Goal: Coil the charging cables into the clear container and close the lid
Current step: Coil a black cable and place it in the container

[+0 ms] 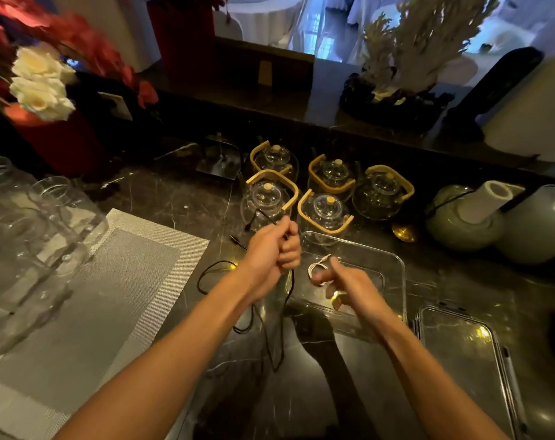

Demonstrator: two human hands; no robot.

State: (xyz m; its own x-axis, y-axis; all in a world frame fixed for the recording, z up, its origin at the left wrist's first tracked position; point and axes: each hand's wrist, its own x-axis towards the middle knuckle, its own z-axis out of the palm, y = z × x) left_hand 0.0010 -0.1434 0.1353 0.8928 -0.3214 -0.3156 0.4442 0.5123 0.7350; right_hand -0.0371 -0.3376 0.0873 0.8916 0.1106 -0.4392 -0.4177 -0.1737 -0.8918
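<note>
My left hand grips a black charging cable in a fist above the dark marble counter. The cable's loops hang below my wrist and trail left across the counter, and its plug ends stick out above my fist. My right hand hovers over the clear container with thumb and forefinger extended and the other fingers loosely curled; it holds nothing. A coiled white cable lies inside the container, just beside my right forefinger. The clear lid lies flat on the counter to the right of the container.
Several glass teapots with wooden handles stand right behind the container. A grey placemat and several glass jars are at the left. Green ceramic vases sit at the right. A raised ledge with flowers runs along the back.
</note>
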